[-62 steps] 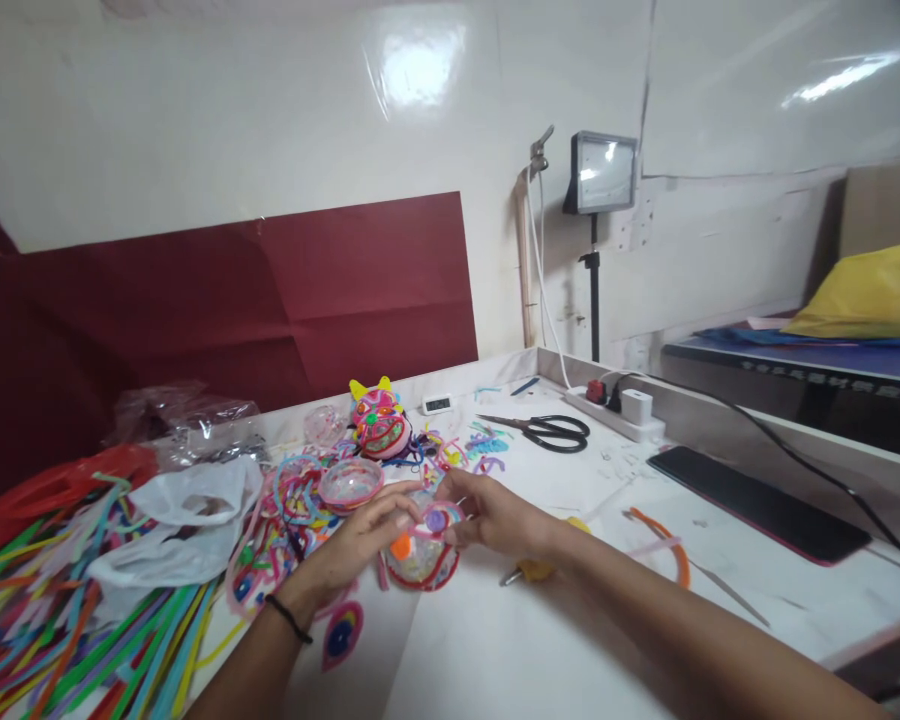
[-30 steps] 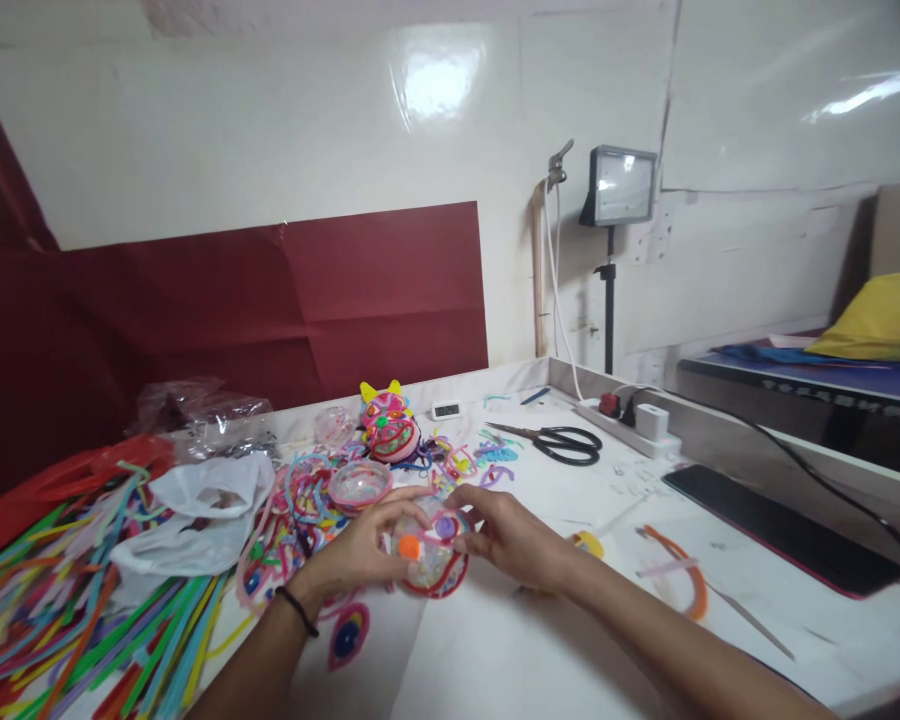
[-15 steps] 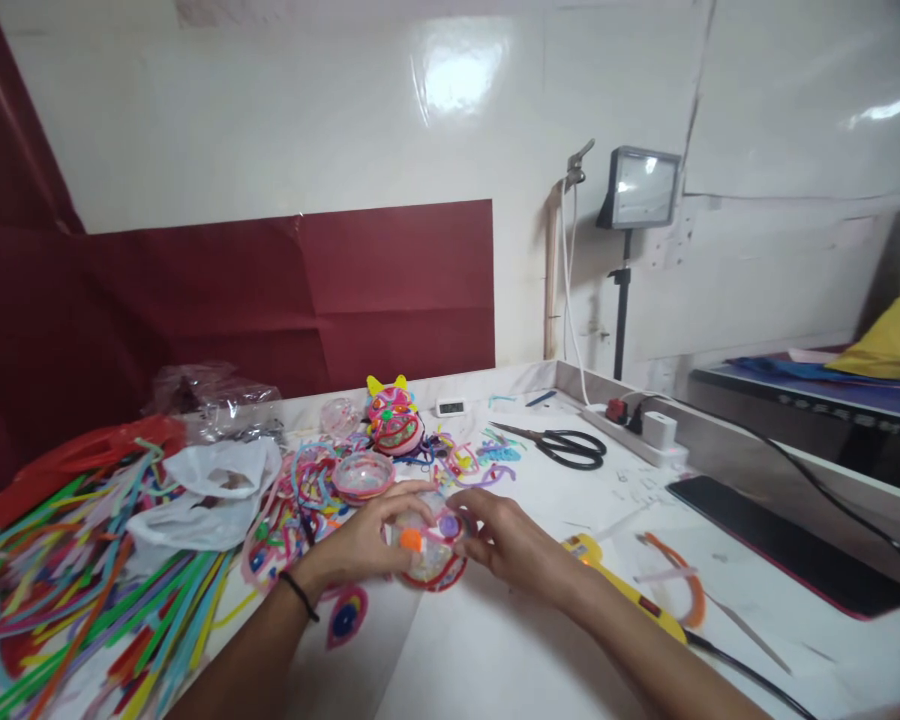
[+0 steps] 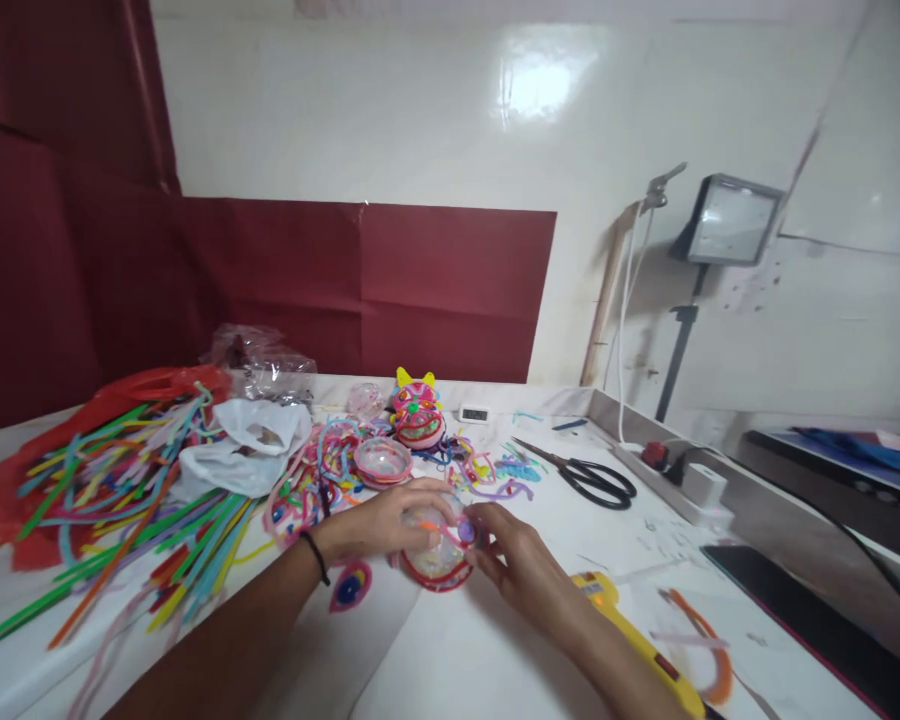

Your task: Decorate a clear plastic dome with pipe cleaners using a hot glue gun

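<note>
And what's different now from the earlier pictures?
The camera turned left, so most things shifted right in the picture. More of the yellow tool shows beside the right forearm, and less of the orange spot shows. The left hand and right hand stay on the clear piece; the scissors themselves stayed put.

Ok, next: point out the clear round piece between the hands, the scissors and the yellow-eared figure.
Clear round piece (image 4: 447, 557): head view, on its clear part above the red rim.
Scissors (image 4: 564, 465): head view, near the pivot.
Yellow-eared figure (image 4: 417, 411): head view, on its face.
</note>
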### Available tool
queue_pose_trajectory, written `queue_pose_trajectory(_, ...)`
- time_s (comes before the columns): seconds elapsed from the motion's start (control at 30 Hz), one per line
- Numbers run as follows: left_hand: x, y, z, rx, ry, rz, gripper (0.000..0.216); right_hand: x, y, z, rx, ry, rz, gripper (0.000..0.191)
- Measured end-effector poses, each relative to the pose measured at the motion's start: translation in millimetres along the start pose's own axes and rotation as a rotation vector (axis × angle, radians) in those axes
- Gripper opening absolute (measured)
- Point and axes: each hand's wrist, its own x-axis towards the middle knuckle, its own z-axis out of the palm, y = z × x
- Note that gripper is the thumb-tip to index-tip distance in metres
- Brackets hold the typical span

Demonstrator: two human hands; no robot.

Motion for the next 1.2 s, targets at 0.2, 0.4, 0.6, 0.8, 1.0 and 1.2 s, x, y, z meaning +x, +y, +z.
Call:
queue_pose_trajectory(0.2, -1, 4, -5, -0.064, -0.039, 0.03, 0.029, -1, 10, 6, 0.063, -0.008, 0.013, 0.026)
queue_pose_trajectory(0.4, -2, 1, -4, -0.063, -0.034, -0.006, 0.031, -2, 9, 9, 0.071, -0.012, 0.028, 0.027)
queue_pose_trajectory(0.6, -3, -6, -4, 0.0, -0.042, -0.018, 0.05, -2, 8, 9, 0.076, -0.006, 0.011, 0.027)
queue_pose_trajectory(0.8, -2, -12, -3, -0.003, -0.037, -0.024, 0.049, -3, 9, 8, 0.069, -0.006, 0.008, 0.026)
queue_pose_trajectory(1.0, -2, -14, -2, 0.008, -0.022, 0.039, 0.045, -3, 9, 9, 0.051, 0.005, -0.012, 0.026)
queue_pose_trajectory(1.2, -1, -11, -2, 0.035, -0.001, 0.0, 0.039, -2, 9, 8, 0.105, 0.032, 0.003, 0.028)
